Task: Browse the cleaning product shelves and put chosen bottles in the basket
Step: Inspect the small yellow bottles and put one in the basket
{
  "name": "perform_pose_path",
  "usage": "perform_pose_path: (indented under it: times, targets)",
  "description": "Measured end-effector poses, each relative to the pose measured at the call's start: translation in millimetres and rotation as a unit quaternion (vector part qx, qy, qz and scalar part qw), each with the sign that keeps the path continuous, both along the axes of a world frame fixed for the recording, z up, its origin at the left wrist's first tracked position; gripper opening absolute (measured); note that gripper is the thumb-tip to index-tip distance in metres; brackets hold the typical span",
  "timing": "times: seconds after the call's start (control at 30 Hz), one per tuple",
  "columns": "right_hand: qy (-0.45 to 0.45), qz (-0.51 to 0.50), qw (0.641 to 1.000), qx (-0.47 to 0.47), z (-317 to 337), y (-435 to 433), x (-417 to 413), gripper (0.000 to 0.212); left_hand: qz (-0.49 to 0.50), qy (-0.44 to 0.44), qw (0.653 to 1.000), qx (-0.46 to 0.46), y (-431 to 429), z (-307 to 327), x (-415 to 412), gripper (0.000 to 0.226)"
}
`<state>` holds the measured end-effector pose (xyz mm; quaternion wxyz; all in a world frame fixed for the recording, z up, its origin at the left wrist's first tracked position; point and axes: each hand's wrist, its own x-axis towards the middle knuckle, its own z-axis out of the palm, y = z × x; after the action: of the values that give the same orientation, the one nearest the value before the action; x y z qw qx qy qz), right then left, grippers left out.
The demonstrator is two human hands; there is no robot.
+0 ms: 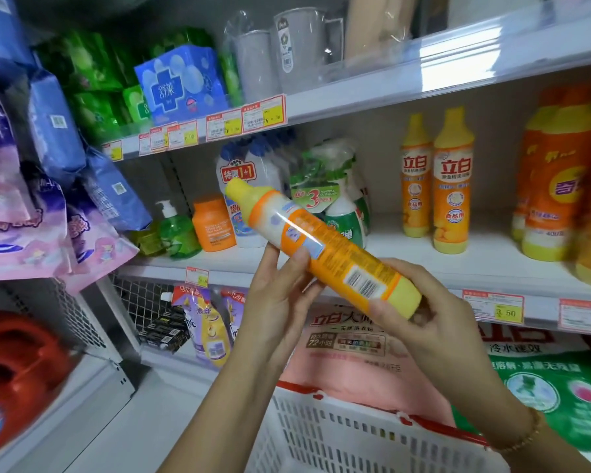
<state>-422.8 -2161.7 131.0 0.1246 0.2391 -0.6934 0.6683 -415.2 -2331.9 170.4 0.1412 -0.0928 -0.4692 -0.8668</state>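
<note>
I hold a yellow and orange dish soap bottle (325,247) tilted in front of the shelves, cap up to the left, its back label with barcode facing me. My left hand (280,295) grips its middle from below, thumb on the label. My right hand (427,315) holds the yellow base end. Below my hands stands a white plastic basket (348,435) with a red rim. Two matching bottles (453,186) stand upright on the middle shelf to the right.
The middle shelf (492,264) also carries a green pump bottle (176,230), an orange jar (214,223), spray bottles (342,199) and large orange jugs (560,186). Detergent bags (355,349) lie on the lower shelf. Hanging packs (48,186) crowd the left side.
</note>
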Motion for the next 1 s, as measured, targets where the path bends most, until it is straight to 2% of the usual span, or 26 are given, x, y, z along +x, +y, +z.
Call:
perform_pose_path:
  times: [0.07,0.17,0.2,0.23,0.27,0.33,0.43,0.57,0.63,0.73,0.77,0.8,0.87,0.93,1.0]
  targets:
    - [-0.164,0.126,0.974,-0.097,6,0,1,0.028,-0.028,0.003,1.000,-0.008,2,0,1,0.049]
    - [-0.367,0.270,0.864,-0.213,9,-2,-4,0.062,-0.062,0.003,0.998,0.017,3,-3,0,0.051]
    - [-0.405,0.308,0.831,-0.222,10,-3,-3,0.074,-0.069,-0.003,0.997,0.028,4,-3,0,0.047]
    - [-0.424,0.336,0.811,-0.220,12,-4,-4,0.078,-0.072,-0.014,0.997,0.034,4,-4,-1,0.040]
    - [-0.433,0.356,0.802,-0.205,14,-3,-5,0.075,-0.070,-0.033,0.996,0.035,4,-4,-2,0.037]
    - [-0.435,0.385,0.797,-0.166,20,-1,-6,0.072,-0.068,-0.088,0.993,0.031,3,-5,-6,0.047]
    - [-0.426,0.394,0.804,-0.129,25,-1,-5,0.072,-0.089,-0.159,0.983,0.033,2,-9,-9,0.056]
    - [-0.410,0.397,0.814,-0.103,26,1,2,0.063,-0.133,-0.188,0.973,0.033,1,-14,-10,0.055]
    - [-0.395,0.370,0.838,-0.068,25,4,1,0.065,-0.135,-0.192,0.972,0.027,0,-15,-10,0.059]
    - [-0.341,0.245,0.907,0.017,15,11,-8,0.072,-0.089,-0.198,0.976,0.000,-1,-17,-11,0.055]
    - [-0.312,0.207,0.925,0.060,11,14,-10,0.070,-0.065,-0.196,0.978,-0.029,-2,-18,-10,0.049]
    - [-0.282,0.185,0.936,0.098,9,17,-10,0.060,-0.041,-0.187,0.979,-0.070,0,-18,-9,0.043]
    - [-0.226,0.169,0.948,0.147,5,21,-7,0.028,0.011,-0.157,0.975,-0.158,5,-17,-4,0.036]
    - [-0.173,0.142,0.957,0.184,3,23,-5,0.025,0.074,-0.118,0.960,-0.243,15,-15,0,0.029]
    - [-0.141,0.114,0.965,0.191,-1,27,-5,0.030,0.118,-0.071,0.939,-0.315,27,-12,1,0.033]
